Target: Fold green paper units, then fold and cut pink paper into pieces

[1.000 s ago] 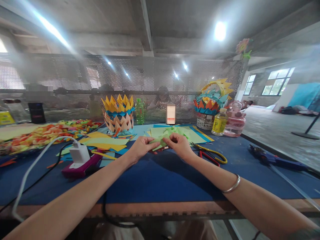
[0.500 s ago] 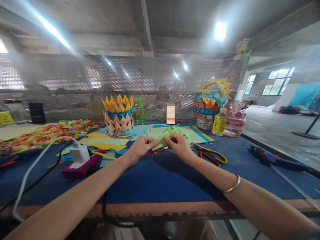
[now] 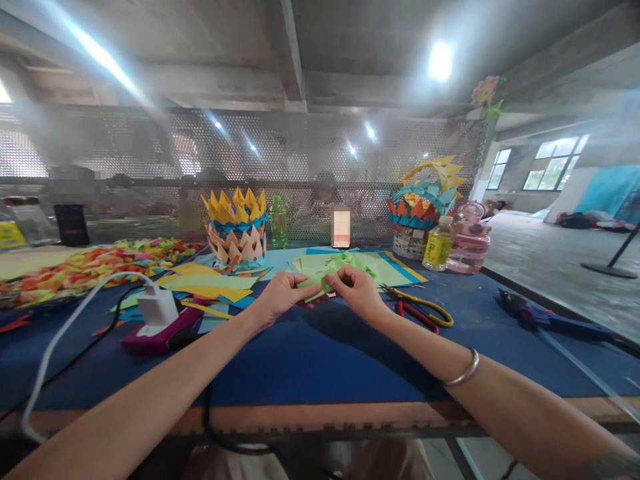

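Note:
Between my two hands is a small piece of light green paper (image 3: pixel 311 291), raised a little above the blue table (image 3: pixel 300 373). My left hand (image 3: pixel 286 295) pinches its left side with the thumb on top. At the right side, my right hand (image 3: pixel 359 291) grips it between thumb and fingertips. The fingers partly hide the paper, so its folds are hard to make out. Just behind the hands lie more light green paper pieces (image 3: pixel 367 267) on a stack of coloured sheets (image 3: pixel 397 270). Scissors with yellow and red handles (image 3: pixel 425 308) rest right of my right hand.
A folded-paper basket (image 3: pixel 237 230) and a green bottle (image 3: pixel 279 223) stand behind left. Back right are a handled paper basket (image 3: pixel 413 213), a yellow-labelled bottle (image 3: pixel 439 247) and a pink bottle (image 3: pixel 469 245). A purple power strip (image 3: pixel 163 330) sits left; a glue gun (image 3: pixel 550 320) lies right.
Both hands stay almost in place, still holding the green paper. The paper's visible outline between the fingers shifts slightly. Nothing else on the table visibly moves.

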{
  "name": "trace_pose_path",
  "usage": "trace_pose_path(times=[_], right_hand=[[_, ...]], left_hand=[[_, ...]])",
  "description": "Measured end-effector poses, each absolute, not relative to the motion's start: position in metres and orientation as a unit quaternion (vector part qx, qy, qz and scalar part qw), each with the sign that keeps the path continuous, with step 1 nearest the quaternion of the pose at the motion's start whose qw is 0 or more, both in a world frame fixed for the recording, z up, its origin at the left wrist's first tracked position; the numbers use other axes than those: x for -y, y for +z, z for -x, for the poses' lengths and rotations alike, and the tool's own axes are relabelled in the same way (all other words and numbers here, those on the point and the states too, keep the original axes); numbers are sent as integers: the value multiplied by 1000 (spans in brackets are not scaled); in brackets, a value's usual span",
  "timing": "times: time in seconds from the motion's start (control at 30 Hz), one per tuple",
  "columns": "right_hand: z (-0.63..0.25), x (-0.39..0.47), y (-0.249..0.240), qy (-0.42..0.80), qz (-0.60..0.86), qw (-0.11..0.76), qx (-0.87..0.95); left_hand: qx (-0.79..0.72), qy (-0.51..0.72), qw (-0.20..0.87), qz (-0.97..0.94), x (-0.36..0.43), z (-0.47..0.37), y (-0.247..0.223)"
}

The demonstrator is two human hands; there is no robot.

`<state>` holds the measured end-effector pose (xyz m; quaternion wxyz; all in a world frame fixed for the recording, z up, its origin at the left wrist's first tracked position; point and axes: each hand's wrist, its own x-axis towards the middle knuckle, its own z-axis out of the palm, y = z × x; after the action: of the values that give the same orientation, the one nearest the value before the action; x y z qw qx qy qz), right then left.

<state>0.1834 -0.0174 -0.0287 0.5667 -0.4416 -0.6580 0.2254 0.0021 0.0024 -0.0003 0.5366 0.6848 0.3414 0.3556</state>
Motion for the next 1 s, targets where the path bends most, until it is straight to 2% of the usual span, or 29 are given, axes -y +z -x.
trace_pose_path(times=[0.3,0.4,0.6,1.0], right_hand=[[-180,20,-27,218,429,576,661],[-180,19,-25,255,413,569,664],[-182,21,-24,348,403,498,685],[-201,9,-21,405,426,504,633]], left_hand=[[-352,360,531,-682,2,-4,5],[-354,366,536,-674,0,-3,3],[-351,387,534,-665,-2,-2,5],[-374,404,482,-682,-10,2,5]])
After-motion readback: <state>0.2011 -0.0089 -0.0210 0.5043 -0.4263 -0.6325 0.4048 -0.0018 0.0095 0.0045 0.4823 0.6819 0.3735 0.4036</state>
